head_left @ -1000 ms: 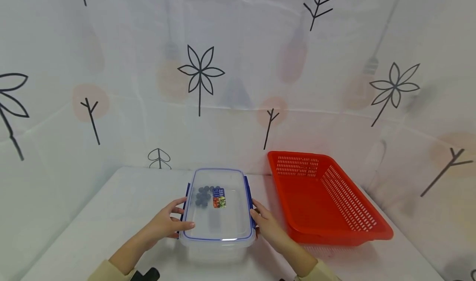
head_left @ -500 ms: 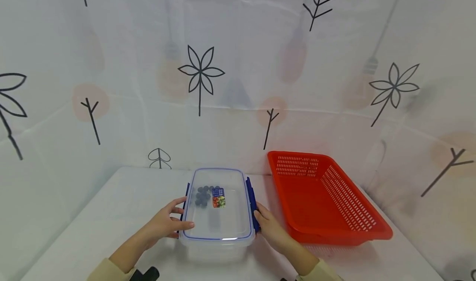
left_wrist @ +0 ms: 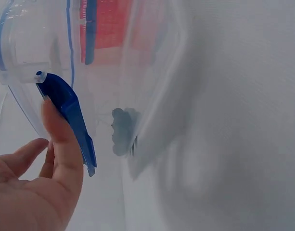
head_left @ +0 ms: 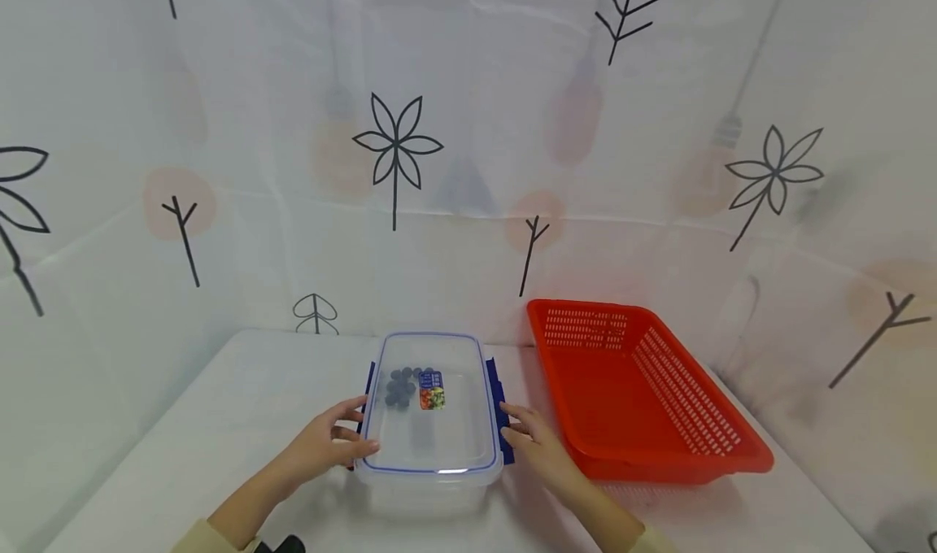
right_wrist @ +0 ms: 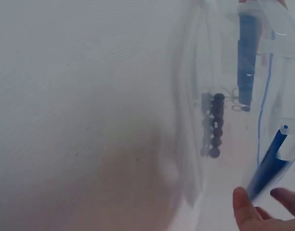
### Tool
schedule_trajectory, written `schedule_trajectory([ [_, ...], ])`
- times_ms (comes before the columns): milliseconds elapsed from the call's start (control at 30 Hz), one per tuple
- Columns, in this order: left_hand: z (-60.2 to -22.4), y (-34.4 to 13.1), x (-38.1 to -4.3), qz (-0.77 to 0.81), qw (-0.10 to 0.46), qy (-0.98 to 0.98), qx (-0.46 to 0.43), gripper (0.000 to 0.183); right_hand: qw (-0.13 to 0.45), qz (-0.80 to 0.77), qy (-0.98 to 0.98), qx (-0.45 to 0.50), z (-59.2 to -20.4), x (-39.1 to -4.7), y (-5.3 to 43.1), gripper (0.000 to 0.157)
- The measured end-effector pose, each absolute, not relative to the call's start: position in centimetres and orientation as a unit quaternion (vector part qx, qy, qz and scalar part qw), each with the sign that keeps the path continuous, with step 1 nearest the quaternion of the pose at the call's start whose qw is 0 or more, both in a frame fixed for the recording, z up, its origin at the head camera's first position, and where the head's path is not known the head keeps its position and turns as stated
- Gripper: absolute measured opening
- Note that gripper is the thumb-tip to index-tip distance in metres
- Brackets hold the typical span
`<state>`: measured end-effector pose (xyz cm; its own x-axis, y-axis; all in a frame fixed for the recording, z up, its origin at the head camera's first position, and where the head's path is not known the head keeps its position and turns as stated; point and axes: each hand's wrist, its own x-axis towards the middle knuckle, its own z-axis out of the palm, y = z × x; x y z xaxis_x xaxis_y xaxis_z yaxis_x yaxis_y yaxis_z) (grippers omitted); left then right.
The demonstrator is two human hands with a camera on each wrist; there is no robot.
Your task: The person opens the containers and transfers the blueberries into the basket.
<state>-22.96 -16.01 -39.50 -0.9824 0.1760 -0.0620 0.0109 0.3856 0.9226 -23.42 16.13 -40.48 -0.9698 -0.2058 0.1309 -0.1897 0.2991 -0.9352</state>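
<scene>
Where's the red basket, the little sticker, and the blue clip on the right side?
Red basket (head_left: 615,398): head view, bare floor inside.
Sticker (head_left: 432,390): head view, its middle.
Right blue clip (head_left: 495,382): head view, its far part.

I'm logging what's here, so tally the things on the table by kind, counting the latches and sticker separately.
Red plastic basket: 1
Clear lidded food container: 1
Blue side latches: 2
Printed lid sticker: 1
Dark grape-like bunch, inside the container: 1
Total: 6
</scene>
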Motion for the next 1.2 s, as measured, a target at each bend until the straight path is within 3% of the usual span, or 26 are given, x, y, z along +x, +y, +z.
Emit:
schedule_trajectory([
  [133, -40.0, -16.5, -22.6, 0.518, 0.055, 0.846, 0.118, 0.086, 0.026, -0.559, 0.817, -0.139, -40.4, -23.2, 16.6, 0.045],
  [300, -40.7, -16.9, -22.1, 0.491, 0.053, 0.844, 0.209, 0.1, 0.091, -0.566, 0.795, -0.196, -40.5, -23.2, 17.2, 0.065],
  [433, -41.1, -16.8, -21.9, 0.463, 0.038, 0.856, 0.228, 0.107, 0.127, -0.559, 0.785, -0.235, -40.9, -23.2, 17.5, 0.085],
  [600, -41.4, -16.6, -21.9, 0.448, -0.001, 0.864, 0.229, 0.106, 0.117, -0.533, 0.798, -0.256, -41.2, -23.4, 17.6, 0.102],
  [800, -41.1, -16.7, -21.8, 0.438, -0.023, 0.866, 0.24, 0.104, 0.097, -0.512, 0.816, -0.25, -41.2, -23.5, 17.4, 0.105],
  [1200, -41.0, -17.1, -21.5, 0.436, -0.011, 0.875, 0.209, 0.105, 0.084, -0.497, 0.826, -0.251, -41.0, -23.4, 17.0, 0.105],
])
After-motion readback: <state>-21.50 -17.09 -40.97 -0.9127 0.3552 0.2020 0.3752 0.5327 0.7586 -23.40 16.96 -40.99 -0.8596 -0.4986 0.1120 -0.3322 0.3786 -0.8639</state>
